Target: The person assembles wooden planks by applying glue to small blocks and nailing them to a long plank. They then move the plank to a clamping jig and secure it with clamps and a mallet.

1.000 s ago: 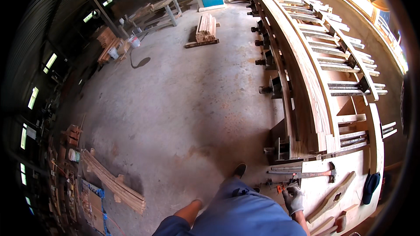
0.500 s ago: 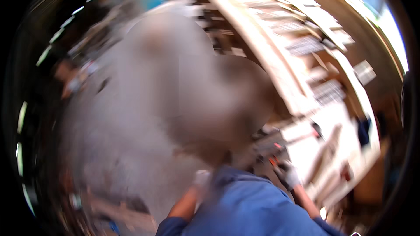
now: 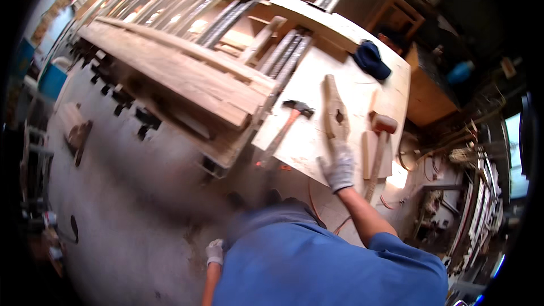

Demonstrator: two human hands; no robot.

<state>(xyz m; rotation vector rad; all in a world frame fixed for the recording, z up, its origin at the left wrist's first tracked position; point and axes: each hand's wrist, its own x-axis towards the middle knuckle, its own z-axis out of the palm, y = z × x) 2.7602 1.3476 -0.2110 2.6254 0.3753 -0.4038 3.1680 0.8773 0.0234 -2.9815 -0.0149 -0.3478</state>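
Note:
My right hand (image 3: 341,169), in a pale knit glove, is over the near end of a shaped wooden piece (image 3: 335,107) with a dark knot. Its thumb stands apart from the fingers; whether it touches the wood is unclear. To its left on the pale worktable (image 3: 306,79) lies a hammer (image 3: 288,123) with a dark head and an orange-ended handle. A mallet (image 3: 379,141) rests just right of the hand, across a small pale board (image 3: 368,150). Low beside my body hangs my left hand (image 3: 215,252), also gloved; its fingers are too small and blurred to read.
A dark blue cloth cap (image 3: 371,60) lies at the table's far right. Long planks (image 3: 170,73) and rows of slats on a rack extend to the far left. Behind the table's right side stands a wooden cabinet (image 3: 428,88). A cord (image 3: 313,198) hangs below the near edge.
The view has swung right, bringing the worktable toward the middle. My right hand has moved from near something orange to the shaped wooden piece. My left hand now hangs lower.

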